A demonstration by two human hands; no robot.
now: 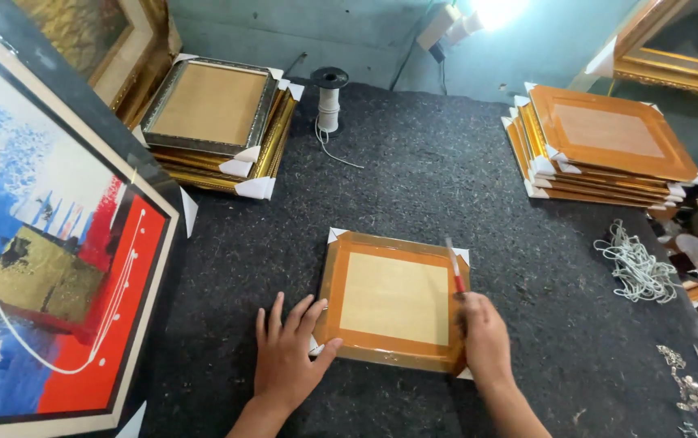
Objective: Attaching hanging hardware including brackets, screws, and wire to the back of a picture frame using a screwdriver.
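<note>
A small square picture frame point(394, 298) lies face down on the dark felt table, its back a pale board edged with brown tape and its corners capped in white. My left hand point(288, 357) lies flat with fingers spread beside the frame's near left corner, thumb touching its edge. My right hand point(483, 337) rests on the frame's right side and grips a thin tool with a red and white handle point(454, 265) that points away from me along the right edge.
Two stacks of similar frames stand on the table, one at the back left point(217, 122), one at the back right point(601, 146). A spool of white cord point(329, 97) is behind. A cord bundle point(635, 264) and metal hangers point(690, 393) lie right. A large abstract painting point(49, 243) leans left.
</note>
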